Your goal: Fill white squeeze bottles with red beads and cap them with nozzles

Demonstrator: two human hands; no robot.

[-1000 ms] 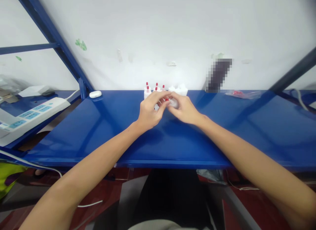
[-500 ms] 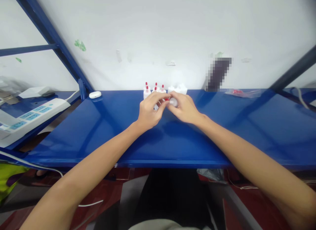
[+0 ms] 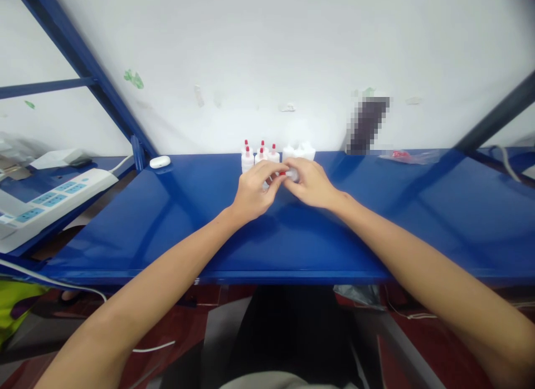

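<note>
My right hand is closed round a small white squeeze bottle, which lies tilted with its tip toward the left. With thumb and fingertips, my left hand pinches the red cap at that tip. Both hands meet just above the blue table. Behind my left hand stand several white bottles with red tips, partly covered by my fingers. More white bottles, showing no red tips, stand behind my right hand.
A white earbud case sits at the back left of the blue table. A power strip lies farther left. A clear bag with red pieces rests at the back right, near a blurred dark object against the wall.
The bottle has turned slightly in my right hand, and less of its base shows. Both hands stay together in nearly the same place; the view has shifted slightly.
</note>
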